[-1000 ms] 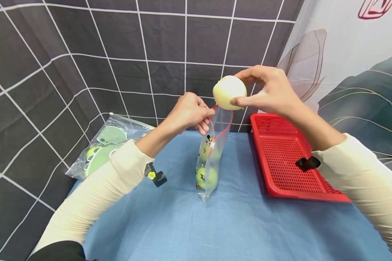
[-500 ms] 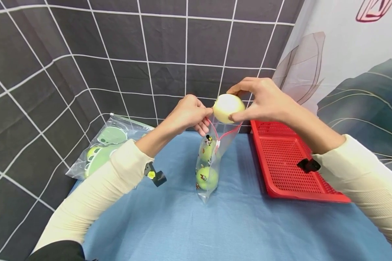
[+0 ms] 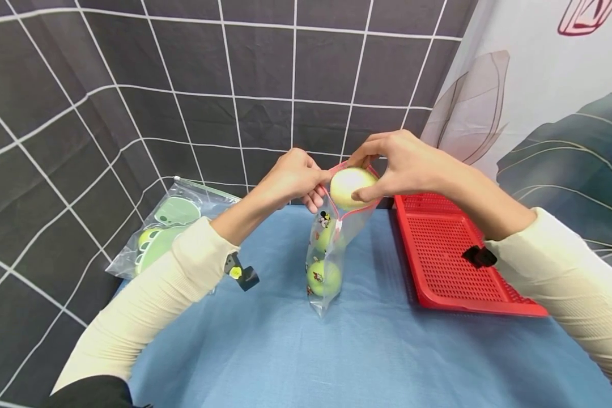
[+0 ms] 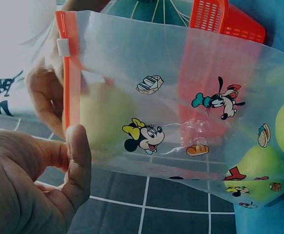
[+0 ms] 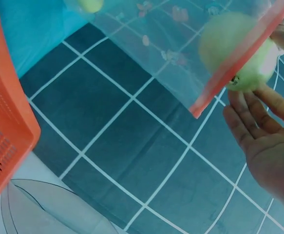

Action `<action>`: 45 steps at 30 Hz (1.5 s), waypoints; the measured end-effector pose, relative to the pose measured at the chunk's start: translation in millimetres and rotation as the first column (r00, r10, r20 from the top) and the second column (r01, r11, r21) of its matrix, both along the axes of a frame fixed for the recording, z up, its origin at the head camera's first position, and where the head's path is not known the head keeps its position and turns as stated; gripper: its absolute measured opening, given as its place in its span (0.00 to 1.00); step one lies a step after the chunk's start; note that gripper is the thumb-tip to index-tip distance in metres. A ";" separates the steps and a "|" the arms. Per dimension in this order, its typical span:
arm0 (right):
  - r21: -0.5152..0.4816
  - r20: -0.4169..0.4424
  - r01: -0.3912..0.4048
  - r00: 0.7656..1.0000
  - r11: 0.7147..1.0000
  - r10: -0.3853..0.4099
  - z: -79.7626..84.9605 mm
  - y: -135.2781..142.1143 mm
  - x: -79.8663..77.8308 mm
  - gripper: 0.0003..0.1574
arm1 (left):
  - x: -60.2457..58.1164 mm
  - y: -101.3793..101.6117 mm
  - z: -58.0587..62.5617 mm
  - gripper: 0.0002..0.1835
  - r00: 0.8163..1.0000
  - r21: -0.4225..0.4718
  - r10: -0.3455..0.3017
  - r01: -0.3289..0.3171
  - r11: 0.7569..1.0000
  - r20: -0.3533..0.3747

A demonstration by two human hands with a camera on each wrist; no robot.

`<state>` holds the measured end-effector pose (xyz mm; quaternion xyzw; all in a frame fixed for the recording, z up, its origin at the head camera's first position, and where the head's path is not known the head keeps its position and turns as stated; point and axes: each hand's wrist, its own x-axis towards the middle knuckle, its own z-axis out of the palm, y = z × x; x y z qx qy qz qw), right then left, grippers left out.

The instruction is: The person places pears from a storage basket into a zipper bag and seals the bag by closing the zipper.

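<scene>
A clear slider zip bag (image 3: 356, 222) with a red-pink zip and cartoon prints stands upright, its mouth spread apart. Two green apples, the lower apple (image 3: 323, 277) and one above it, lie inside. My left hand (image 3: 297, 180) pinches the left side of the zip rim between thumb and fingers. My right hand (image 3: 407, 163) holds a paler yellow-green apple (image 3: 348, 186) by thumb and fingertips in the bag's mouth. In the right wrist view, this apple (image 5: 229, 44) sits partly behind the red zip edge. A white slider (image 4: 63, 47) shows on the zip in the left wrist view.
A red perforated plastic basket (image 3: 417, 292) stands on the blue cloth (image 3: 296, 362) to the right. At the left, under my left forearm, lies another clear zip bag (image 3: 209, 195) with green flat pieces inside. A dark gridded backdrop (image 3: 265, 62) rises behind.
My right hand has lowered the pale apple from above the bag down into its mouth. The rim has spread wider around the apple. My left hand keeps its pinch, nearly unmoved.
</scene>
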<state>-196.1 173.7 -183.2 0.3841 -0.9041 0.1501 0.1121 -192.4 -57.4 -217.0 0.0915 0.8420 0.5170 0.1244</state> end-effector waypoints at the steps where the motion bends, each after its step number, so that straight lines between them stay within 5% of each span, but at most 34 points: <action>1: -0.003 -0.002 0.005 1.000 1.000 -0.005 0.7 0.1 0.5 0.25 | -0.2 0.0 -0.1 0.15 1.000 0.003 -0.001 0.001 1.000 0.007; 19: -0.053 -0.014 0.093 0.995 0.994 -0.094 4.0 8.9 0.9 0.17 | 0.7 0.3 -2.4 0.14 0.997 0.039 -0.026 0.024 0.999 0.066; 29: -0.172 -0.111 0.077 0.989 0.982 -0.097 -15.6 15.1 10.6 0.06 | -0.6 -1.1 -5.6 0.15 0.999 0.049 -0.027 0.025 0.998 0.046; 39: -0.199 -0.293 -0.062 0.956 0.978 0.001 -52.7 14.7 54.0 0.06 | -1.2 -0.9 -12.2 0.13 0.997 -0.007 0.029 -0.030 1.000 -0.066; 45: -0.198 -0.286 -0.105 0.957 0.974 0.045 -79.0 2.7 90.3 0.06 | -3.8 -1.6 -13.8 0.13 0.995 -0.040 0.030 -0.035 0.999 -0.098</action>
